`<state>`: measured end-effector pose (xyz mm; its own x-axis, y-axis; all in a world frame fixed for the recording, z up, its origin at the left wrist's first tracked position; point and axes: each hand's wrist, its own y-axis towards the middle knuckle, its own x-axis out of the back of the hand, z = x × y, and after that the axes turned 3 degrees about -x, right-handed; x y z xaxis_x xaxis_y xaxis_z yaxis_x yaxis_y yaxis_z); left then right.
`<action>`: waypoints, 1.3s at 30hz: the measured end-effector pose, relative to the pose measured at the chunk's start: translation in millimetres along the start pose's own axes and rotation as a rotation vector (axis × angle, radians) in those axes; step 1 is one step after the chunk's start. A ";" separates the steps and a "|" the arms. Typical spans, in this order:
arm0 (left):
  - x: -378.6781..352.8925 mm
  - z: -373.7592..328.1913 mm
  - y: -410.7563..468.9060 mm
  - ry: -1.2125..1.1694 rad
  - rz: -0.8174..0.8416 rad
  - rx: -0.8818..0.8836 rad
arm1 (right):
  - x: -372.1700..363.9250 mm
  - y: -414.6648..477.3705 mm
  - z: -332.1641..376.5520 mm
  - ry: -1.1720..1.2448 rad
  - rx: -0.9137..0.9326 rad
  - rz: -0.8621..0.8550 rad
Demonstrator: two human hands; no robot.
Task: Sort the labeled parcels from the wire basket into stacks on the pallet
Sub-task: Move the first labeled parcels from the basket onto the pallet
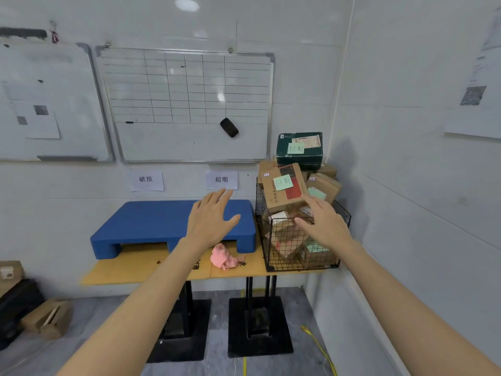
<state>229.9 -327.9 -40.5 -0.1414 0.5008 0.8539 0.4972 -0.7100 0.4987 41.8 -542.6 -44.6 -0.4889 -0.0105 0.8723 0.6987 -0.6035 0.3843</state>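
Cardboard parcels [324,187] fill the wire basket [262,213] beside the blue pallet [162,218]. Your left hand [210,217] and right hand [324,222] are spread wide, holding nothing. Take the red-patched parcel [279,200] by both sides, and read its green note [283,183] first.

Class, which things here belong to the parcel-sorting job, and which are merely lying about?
Job: wire basket, brown parcel, dark green parcel, blue pallet, left hand, right hand.
Lying about: pink cloth, whiteboard, black eraser, open carton on the floor.
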 end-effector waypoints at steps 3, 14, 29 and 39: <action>-31.2 3.5 29.8 -0.003 0.027 -0.016 | -16.9 30.9 -16.9 0.013 -0.015 0.002; -143.9 -1.4 156.4 -0.038 0.051 0.012 | -78.0 172.2 -94.9 0.054 0.032 0.025; -263.1 -14.1 257.8 -0.165 0.129 0.135 | -142.1 297.0 -176.4 0.107 0.097 0.145; -307.7 -0.4 263.6 -0.393 0.174 0.239 | -170.1 302.3 -198.1 0.224 0.085 0.209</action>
<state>404.1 -669.4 -171.7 0.2720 0.5661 0.7781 0.6738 -0.6893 0.2660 232.6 -881.2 -136.8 -0.4264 -0.3087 0.8502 0.8327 -0.5011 0.2357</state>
